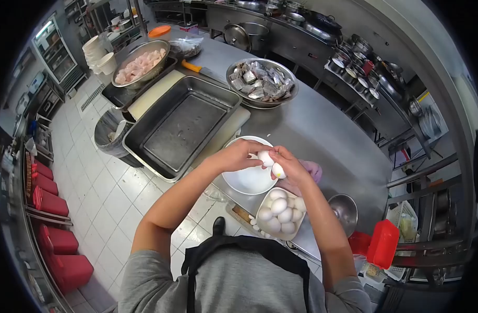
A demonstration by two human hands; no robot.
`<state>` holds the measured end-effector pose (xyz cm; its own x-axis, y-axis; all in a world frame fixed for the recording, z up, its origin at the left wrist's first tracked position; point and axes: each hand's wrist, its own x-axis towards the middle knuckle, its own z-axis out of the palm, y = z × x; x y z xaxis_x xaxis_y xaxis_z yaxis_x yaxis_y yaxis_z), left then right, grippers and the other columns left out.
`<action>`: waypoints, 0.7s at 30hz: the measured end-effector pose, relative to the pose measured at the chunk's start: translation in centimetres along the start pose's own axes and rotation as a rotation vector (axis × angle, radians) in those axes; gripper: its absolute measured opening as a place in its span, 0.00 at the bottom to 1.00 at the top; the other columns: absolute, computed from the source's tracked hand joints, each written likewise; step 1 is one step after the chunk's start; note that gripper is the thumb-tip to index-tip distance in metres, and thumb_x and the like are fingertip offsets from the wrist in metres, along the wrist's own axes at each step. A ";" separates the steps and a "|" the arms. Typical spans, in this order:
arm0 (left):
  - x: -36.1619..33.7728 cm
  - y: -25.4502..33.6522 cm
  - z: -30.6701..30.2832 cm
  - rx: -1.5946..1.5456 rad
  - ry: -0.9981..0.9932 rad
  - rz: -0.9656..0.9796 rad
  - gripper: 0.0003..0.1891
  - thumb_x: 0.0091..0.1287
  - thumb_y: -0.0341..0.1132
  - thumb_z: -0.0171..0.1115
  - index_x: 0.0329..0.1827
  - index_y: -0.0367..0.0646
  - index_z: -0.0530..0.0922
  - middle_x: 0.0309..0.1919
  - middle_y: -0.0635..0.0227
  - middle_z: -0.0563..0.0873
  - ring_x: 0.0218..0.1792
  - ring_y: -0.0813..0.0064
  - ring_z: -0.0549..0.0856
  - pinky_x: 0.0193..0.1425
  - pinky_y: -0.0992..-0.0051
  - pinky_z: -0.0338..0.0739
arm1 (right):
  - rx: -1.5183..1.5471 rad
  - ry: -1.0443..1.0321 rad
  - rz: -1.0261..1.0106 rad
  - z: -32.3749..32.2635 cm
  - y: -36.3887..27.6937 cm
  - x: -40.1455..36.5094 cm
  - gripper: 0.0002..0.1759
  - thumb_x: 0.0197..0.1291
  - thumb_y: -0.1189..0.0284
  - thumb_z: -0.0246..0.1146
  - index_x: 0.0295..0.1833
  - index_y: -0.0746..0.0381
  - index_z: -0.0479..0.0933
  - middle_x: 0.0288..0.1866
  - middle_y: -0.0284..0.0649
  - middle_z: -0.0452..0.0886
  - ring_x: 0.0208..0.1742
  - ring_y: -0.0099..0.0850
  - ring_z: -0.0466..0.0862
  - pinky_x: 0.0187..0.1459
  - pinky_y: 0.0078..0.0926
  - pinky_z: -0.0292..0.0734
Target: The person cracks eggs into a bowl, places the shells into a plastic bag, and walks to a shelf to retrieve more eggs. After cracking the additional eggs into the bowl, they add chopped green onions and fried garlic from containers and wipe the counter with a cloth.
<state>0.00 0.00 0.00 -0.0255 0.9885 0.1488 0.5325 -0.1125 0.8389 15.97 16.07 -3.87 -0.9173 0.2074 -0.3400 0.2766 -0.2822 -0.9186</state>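
Both hands are raised over the near right side of a white bowl [242, 183], their fingertips close together. My left hand [238, 155] pinches a white egg [265, 157] from the left. In the curled fingers of my right hand [291, 165] is a second white, egg-shaped piece [278, 170] with a small yellow patch on its lower part; I cannot tell if it is a whole egg or part of a shell. Just below the hands, a pale square container [261, 215] is heaped with white eggs [284, 214]. A pinkish-purple cloth or bag [314, 170] shows behind my right hand.
A large dark roasting pan [181, 125] lies left of the bowl. Beyond it stand a bowl of raw pale meat [141, 66], an orange-handled knife [192, 66] and a bowl of cut fish [261, 81]. A steel bowl [344, 213] and a red basket [383, 243] are at the right.
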 end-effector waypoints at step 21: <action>-1.5 -3.8 2.7 -0.036 0.186 -0.046 0.21 0.55 0.25 0.66 0.55 0.35 0.79 0.43 0.57 0.87 0.41 0.70 0.88 0.49 0.73 0.83 | -0.545 0.128 -0.087 2.7 0.6 0.5 0.26 0.61 0.63 0.67 0.59 0.66 0.71 0.40 0.44 0.84 0.35 0.26 0.83 0.27 0.24 0.78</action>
<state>0.26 -0.82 -4.82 -0.2069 0.9575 0.2009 0.4965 -0.0742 0.8648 14.90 13.50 -4.07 -0.9105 0.3302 -0.2491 0.3409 0.2579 -0.9040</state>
